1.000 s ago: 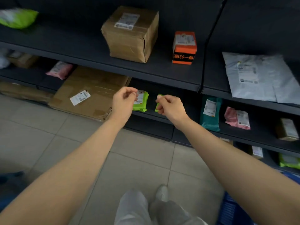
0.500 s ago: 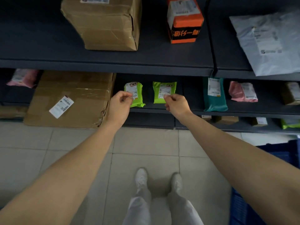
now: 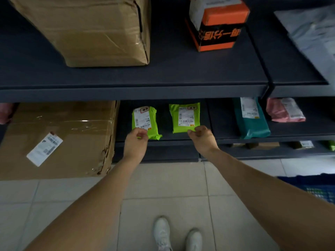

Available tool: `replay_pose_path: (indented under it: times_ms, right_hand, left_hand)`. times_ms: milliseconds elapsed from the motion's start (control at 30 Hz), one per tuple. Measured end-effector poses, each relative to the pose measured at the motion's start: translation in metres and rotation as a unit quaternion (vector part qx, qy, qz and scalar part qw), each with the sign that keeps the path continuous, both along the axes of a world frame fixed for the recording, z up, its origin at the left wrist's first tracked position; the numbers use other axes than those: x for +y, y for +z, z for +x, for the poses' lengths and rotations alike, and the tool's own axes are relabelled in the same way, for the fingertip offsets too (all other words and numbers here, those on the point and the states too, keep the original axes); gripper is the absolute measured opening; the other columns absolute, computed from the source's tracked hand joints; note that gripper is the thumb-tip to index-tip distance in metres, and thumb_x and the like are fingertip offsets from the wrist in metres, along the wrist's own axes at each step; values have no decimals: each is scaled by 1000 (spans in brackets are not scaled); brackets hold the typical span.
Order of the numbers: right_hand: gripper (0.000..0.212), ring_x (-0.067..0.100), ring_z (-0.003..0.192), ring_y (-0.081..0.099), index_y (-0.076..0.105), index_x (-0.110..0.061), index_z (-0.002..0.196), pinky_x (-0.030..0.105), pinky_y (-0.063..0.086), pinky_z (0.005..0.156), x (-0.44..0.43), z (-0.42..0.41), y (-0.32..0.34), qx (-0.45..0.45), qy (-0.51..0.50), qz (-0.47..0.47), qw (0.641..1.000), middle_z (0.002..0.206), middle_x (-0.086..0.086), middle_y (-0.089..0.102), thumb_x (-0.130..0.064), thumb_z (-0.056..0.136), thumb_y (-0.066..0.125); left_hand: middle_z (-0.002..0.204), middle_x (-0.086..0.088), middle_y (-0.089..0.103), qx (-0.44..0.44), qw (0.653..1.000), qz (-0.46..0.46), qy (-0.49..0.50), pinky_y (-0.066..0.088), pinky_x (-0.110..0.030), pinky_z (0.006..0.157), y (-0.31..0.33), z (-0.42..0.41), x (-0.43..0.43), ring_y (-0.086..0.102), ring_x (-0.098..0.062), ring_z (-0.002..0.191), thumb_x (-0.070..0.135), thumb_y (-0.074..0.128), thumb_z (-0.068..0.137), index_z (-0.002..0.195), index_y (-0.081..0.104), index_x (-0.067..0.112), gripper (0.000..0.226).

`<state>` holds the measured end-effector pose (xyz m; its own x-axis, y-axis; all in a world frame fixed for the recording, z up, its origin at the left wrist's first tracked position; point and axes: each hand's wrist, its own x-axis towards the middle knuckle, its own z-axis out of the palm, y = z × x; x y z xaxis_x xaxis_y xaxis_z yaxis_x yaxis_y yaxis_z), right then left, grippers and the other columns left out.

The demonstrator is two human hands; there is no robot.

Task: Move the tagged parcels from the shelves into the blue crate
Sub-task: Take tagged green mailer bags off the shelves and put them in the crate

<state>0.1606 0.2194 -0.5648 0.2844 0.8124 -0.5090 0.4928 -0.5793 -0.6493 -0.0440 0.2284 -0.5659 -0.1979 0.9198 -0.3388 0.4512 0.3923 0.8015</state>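
Observation:
Two lime-green parcels with white labels lie side by side on the lower shelf (image 3: pixel 163 140). My left hand (image 3: pixel 136 142) pinches the lower left corner of the left green parcel (image 3: pixel 145 120). My right hand (image 3: pixel 202 137) pinches the lower right corner of the right green parcel (image 3: pixel 184 116). Both parcels rest on the shelf board. A corner of the blue crate (image 3: pixel 319 187) shows on the floor at the right, behind my right forearm.
A big cardboard box (image 3: pixel 54 138) leans against the lower shelf to the left. A teal parcel (image 3: pixel 252 120) and a pink parcel (image 3: pixel 284 111) lie to the right. The upper shelf holds a brown box (image 3: pixel 94 29), an orange box (image 3: pixel 217 24) and a grey mailer (image 3: pixel 311 33).
The view has dropped and come closer to the shelves. Both green parcels went from being held up in my fingers to lying on the lower shelf, my hands still at their edges.

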Motion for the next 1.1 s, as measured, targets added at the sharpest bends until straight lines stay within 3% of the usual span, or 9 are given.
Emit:
replay_pose_path:
  times_ms: [100,333,467,567,667,767,933,1033,1100]
  right_hand:
    - [53,31,126,43,45,-16,135,44,41,104,15,-2,-19,-18,-3,-2,1000,136,11,47,-44,92,53]
    - [64,34,134,30,34,-14,143,47,33,107,64,3,-72,-108,10,-8,994,144,13,35,-48,91,52]
    - [73,34,136,29,27,-12,146,46,31,108,89,11,-103,-131,1,-13,991,147,13,32,-49,90,54]
    - [75,33,137,28,25,-11,146,46,30,109,100,17,-123,-131,-15,-26,991,149,12,32,-48,89,56]
    - [70,36,134,34,31,-7,141,46,33,108,107,25,-140,-98,-39,-53,993,145,15,39,-50,89,53]
    - [69,38,126,45,38,-5,134,47,40,104,114,31,-153,-66,-65,-68,993,137,17,49,-53,86,56]
    - [69,34,122,50,39,-7,132,41,46,99,114,26,-165,1,-101,-70,992,133,15,53,-35,79,72]
    - [58,26,110,57,41,-8,131,26,44,80,106,24,-166,40,-104,-62,992,127,11,57,-21,83,71]
    - [52,20,97,55,43,-8,128,22,40,76,101,27,-161,63,-111,-42,991,124,9,59,-16,85,70]
  left_hand:
    - [119,-12,62,0,1000,-11,11,43,-26,82,-25,1,18,57,-21,105,8,52,92,105,62,5,17]
    - [123,-17,59,53,997,-26,41,46,-33,76,-82,-14,68,58,-33,111,8,55,90,120,55,-3,32]
    - [133,-21,46,111,989,-76,61,44,-48,99,-116,-23,94,47,-42,122,28,63,83,132,46,9,55]
    - [142,-22,35,154,975,-140,74,38,-47,103,-139,-22,104,38,-42,128,37,64,85,141,34,7,71]
    - [133,-21,50,69,974,-171,130,47,-41,92,-162,-22,110,51,-39,118,46,70,78,134,41,2,77]
    - [124,-15,59,6,970,-175,169,43,-32,80,-180,-21,113,56,-33,113,42,71,78,127,50,0,68]
    - [115,-11,65,-67,977,-168,114,50,-41,96,-178,-5,113,62,-30,107,27,78,74,116,60,2,53]
    - [120,-7,65,-87,980,-162,72,48,-46,99,-179,5,110,61,-28,110,21,74,78,115,55,7,44]
    - [120,-5,64,-98,981,-151,71,46,-47,101,-177,9,107,60,-26,111,17,73,80,108,52,13,35]
